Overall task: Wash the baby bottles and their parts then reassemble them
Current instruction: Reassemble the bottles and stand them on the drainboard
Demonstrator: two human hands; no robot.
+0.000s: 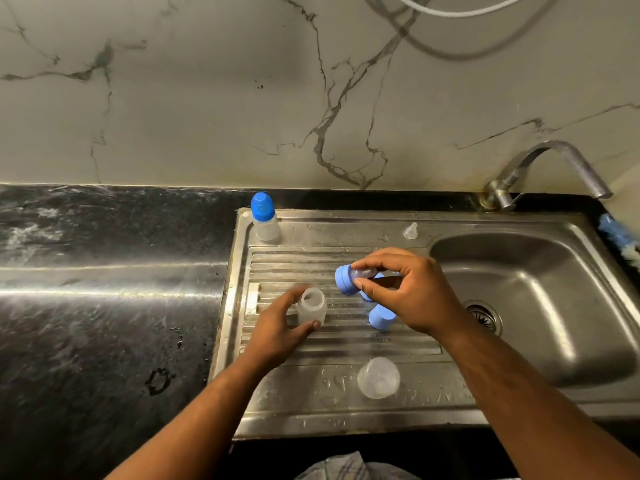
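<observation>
Reassembly, judged about a third done. Item complete: translucent plastic bottle with blue dome cap (pixel 265 220), upright at the rear corner of the ribbed steel drainboard (pixel 346 344); left hand (pixel 277 327) grasping the open translucent bottle body (pixel 311 306), upright on the ribs; right hand (pixel 408 292) pinching the blue screw collar with clear teat (pixel 346 280) just beside it; outstanding: second blue collar (pixel 381 317), loose clear teat (pixel 411 231), second clear bottle body (pixel 378 377).

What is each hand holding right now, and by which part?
Right hand pinches the clear teat of the blue screw ring; left hand grips the frosted open bottle by its sides.

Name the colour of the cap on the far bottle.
Blue; the cap shows best in the head view.
</observation>
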